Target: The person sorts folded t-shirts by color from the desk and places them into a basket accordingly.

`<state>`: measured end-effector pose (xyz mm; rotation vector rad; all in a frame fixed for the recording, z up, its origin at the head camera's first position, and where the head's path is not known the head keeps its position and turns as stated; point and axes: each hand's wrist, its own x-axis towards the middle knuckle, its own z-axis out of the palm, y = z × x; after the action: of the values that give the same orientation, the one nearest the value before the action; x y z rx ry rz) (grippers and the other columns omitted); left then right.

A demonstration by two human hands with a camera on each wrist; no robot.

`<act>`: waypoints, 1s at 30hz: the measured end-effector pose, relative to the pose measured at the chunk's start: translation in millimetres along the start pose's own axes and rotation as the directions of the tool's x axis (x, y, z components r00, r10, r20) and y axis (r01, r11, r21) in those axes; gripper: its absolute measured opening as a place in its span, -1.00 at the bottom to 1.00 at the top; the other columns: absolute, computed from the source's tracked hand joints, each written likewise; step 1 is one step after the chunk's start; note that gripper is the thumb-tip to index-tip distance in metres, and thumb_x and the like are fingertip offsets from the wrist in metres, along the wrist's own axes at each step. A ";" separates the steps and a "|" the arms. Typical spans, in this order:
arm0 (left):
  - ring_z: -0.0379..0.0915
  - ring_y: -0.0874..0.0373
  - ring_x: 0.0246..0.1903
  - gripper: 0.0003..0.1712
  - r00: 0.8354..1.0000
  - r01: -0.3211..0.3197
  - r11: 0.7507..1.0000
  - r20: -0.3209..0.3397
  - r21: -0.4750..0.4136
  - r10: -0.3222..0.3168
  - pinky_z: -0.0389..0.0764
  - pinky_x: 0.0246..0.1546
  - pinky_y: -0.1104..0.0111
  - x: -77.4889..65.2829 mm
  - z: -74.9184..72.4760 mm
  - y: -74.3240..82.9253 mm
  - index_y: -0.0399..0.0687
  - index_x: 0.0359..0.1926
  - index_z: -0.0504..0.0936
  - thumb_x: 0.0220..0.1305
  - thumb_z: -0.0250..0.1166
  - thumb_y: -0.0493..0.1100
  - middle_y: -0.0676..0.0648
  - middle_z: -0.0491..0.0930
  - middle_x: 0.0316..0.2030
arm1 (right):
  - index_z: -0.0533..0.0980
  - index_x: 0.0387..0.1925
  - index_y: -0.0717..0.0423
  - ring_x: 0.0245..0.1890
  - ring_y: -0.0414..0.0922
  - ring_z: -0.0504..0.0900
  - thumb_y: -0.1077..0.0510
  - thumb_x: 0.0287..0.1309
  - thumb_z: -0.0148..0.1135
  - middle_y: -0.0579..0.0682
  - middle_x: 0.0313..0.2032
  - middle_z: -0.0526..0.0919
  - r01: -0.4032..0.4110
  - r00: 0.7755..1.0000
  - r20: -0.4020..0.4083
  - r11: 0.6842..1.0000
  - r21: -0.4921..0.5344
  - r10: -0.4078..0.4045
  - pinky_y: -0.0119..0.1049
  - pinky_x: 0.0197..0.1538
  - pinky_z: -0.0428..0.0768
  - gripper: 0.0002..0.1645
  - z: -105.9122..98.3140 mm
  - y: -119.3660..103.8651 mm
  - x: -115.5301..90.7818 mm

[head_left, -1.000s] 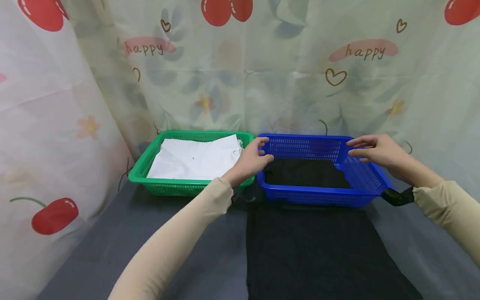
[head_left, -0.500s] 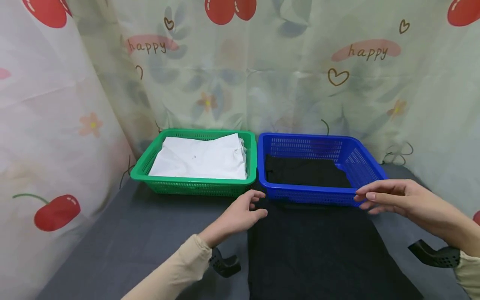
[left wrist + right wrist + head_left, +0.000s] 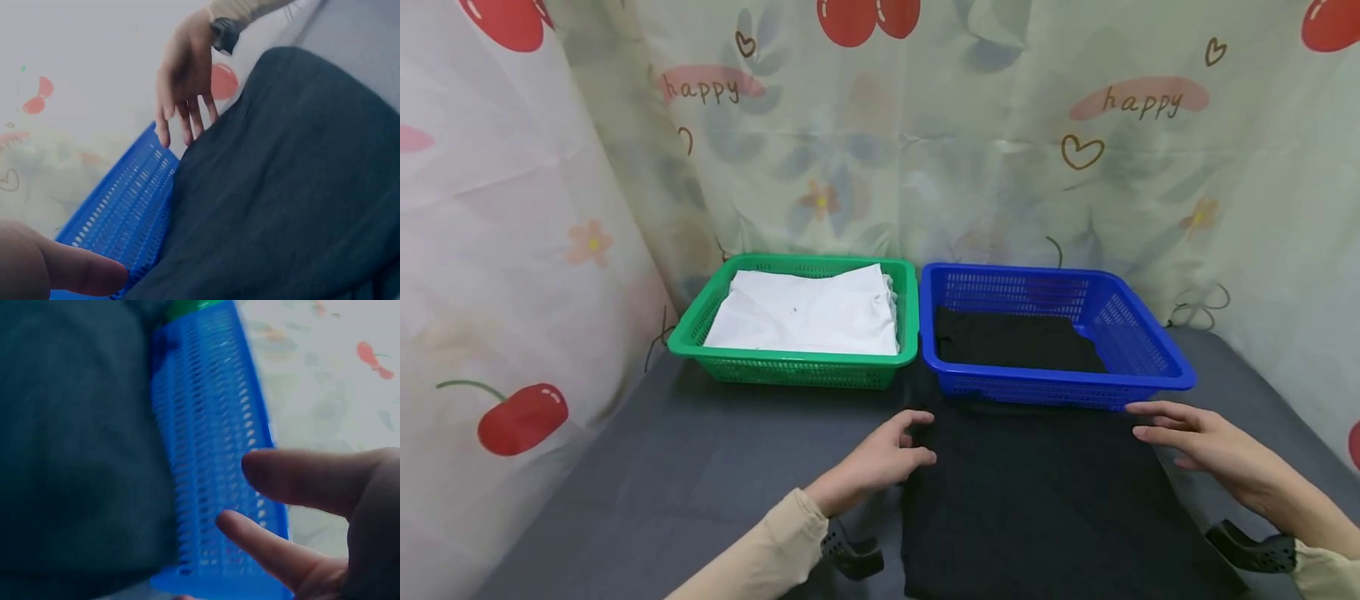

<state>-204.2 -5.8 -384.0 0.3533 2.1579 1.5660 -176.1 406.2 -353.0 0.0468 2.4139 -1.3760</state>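
Observation:
A black cloth (image 3: 1045, 500), flat and roughly rectangular, lies on the table in front of the blue basket. At its left edge, near the far corner, is my left hand (image 3: 876, 462), fingers relaxed and slightly bent, holding nothing. My right hand (image 3: 1217, 450) hovers by the far right corner with thumb and fingers apart, also holding nothing. The blue basket (image 3: 1067, 392) contains folded black cloth (image 3: 1018, 340). In the left wrist view, the black cloth (image 3: 281, 181) spreads beside the basket's wall (image 3: 119, 219). The right wrist view shows thumb and finger in front of the basket (image 3: 206, 444).
A green basket (image 3: 805, 367) with a stack of folded white cloth (image 3: 805, 312) stands left of the blue one. Behind both hangs a printed curtain (image 3: 985, 192), and another covers the left side. The grey table (image 3: 700, 475) extends to the left.
Both hands have come back from the blue basket toward me and lowered to the sides of the black cloth on the table. The baskets and cloths have stayed in place.

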 end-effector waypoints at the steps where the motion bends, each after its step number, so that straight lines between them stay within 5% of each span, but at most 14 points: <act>1: 0.39 0.05 -0.39 -0.41 1.000 0.005 1.000 0.022 -0.026 -0.005 0.47 -0.30 0.19 0.5 -0.5 -0.6 -0.07 0.34 0.40 0.31 0.29 -0.19 -0.18 0.51 -0.24 | 0.13 0.46 0.27 0.34 0.37 0.12 -0.10 0.43 0.09 0.42 0.42 0.03 -0.019 1.000 0.005 1.000 -0.009 0.019 0.16 0.03 0.50 -0.20 -0.9 2.7 0.3; 4: 0.44 0.04 -0.13 -0.39 0.995 0.051 0.982 0.092 -0.180 -0.035 0.46 -0.02 0.09 2.2 -2.6 -1.6 -0.06 0.34 0.41 0.29 0.30 -0.16 -0.14 0.50 -0.02 | 0.16 0.45 0.27 0.31 0.41 0.16 -0.10 0.42 0.09 0.46 0.40 0.04 -0.046 0.998 0.029 0.998 -0.048 0.048 0.14 -0.01 0.52 -0.21 -1.3 12.2 1.4; 7: 0.36 0.04 0.00 -0.34 0.985 0.108 0.927 0.164 -0.358 -0.051 0.34 0.11 0.11 4.9 -3.6 -3.2 -0.06 0.37 0.39 0.26 0.32 -0.15 -0.14 0.27 0.30 | 0.20 0.43 0.27 0.29 0.40 0.20 -0.07 0.41 0.12 0.48 0.39 0.03 -0.037 0.998 0.049 0.998 -0.048 0.040 0.15 0.01 0.52 -0.24 -0.2 23.0 2.9; 9: 0.37 0.02 0.02 -0.30 0.976 0.137 0.893 0.211 -0.429 -0.049 0.36 0.09 0.14 7.1 -2.6 -4.7 -0.06 0.41 0.34 0.27 0.31 -0.15 -0.17 0.22 0.34 | 0.22 0.43 0.23 0.24 0.29 0.33 -0.05 0.41 0.14 0.46 0.39 0.04 -0.029 0.999 0.042 0.999 -0.020 0.030 0.10 0.01 0.53 -0.27 -0.3 29.8 4.3; 14: 0.44 -0.07 0.13 -0.22 0.946 0.176 0.858 0.323 -0.483 -0.013 0.46 0.10 0.04 9.8 1.6 -11.8 -0.07 0.48 0.20 0.30 0.27 -0.18 -0.17 0.37 0.26 | 0.24 0.47 0.01 0.03 0.01 0.47 0.03 0.48 0.04 0.36 0.45 -0.20 -0.111 0.983 0.169 0.959 0.262 0.068 -0.03 -0.01 0.52 -0.39 -4.9 40.4 8.5; 17: 0.49 -0.07 0.11 -0.21 0.934 0.179 0.846 0.358 -0.503 0.015 0.51 0.07 0.05 10.2 2.9 -15.8 -0.06 0.50 0.17 0.31 0.26 -0.18 -0.19 0.49 0.18 | 0.21 0.49 -0.12 0.09 0.03 0.44 0.09 0.53 -0.07 0.32 0.48 -0.37 -0.191 0.944 0.325 0.894 0.406 0.054 0.02 0.10 0.46 -0.43 -4.2 42.0 10.9; 23: 0.47 -0.04 0.13 -0.25 0.903 0.212 0.820 0.428 -0.532 0.044 0.49 0.10 0.08 12.3 7.3 -22.1 0.00 0.51 0.17 0.36 0.21 -0.15 -0.16 0.46 0.21 | 0.14 0.51 -0.24 0.34 0.20 0.27 0.20 0.58 -0.33 0.08 0.39 0.25 -0.285 0.800 0.588 0.791 0.542 -0.114 0.16 0.32 0.22 -0.41 6.9 39.2 14.4; 25: 0.48 -0.03 0.11 -0.27 0.903 0.215 0.818 0.427 -0.533 0.041 0.50 0.09 0.09 13.0 9.5 -23.6 0.01 0.50 0.20 0.36 0.22 -0.19 -0.15 0.47 0.20 | 0.15 0.51 -0.26 0.34 0.20 0.27 0.24 0.57 -0.36 0.02 0.36 0.31 -0.283 0.777 0.611 0.782 0.556 -0.153 0.14 0.32 0.23 -0.38 11.6 37.6 15.5; 27: 0.51 -0.01 0.08 -0.28 0.914 0.199 0.829 0.403 -0.522 0.034 0.53 0.06 0.11 13.5 11.4 -24.5 -0.01 0.48 0.23 0.35 0.25 -0.25 -0.15 0.50 0.17 | 0.19 0.50 -0.25 0.33 0.17 0.30 0.27 0.56 -0.32 -0.01 0.34 0.35 -0.270 0.786 0.598 0.783 0.560 -0.157 0.12 0.31 0.27 -0.38 16.1 36.3 17.2; 30: 0.54 -0.01 0.04 -0.26 0.930 0.165 0.852 0.366 -0.497 0.033 0.56 0.03 0.13 13.8 12.9 -24.9 -0.03 0.46 0.27 0.30 0.26 -0.39 -0.14 0.52 0.13 | 0.27 0.46 -0.19 0.27 0.14 0.39 0.28 0.53 -0.20 -0.04 0.30 0.39 -0.223 0.836 0.534 0.811 0.541 -0.126 0.09 0.25 0.36 -0.41 21.6 35.1 19.9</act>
<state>-208.5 3.1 -413.7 0.3460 1.3815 1.8028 -181.2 403.6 -398.4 -0.1144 1.4435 -1.7677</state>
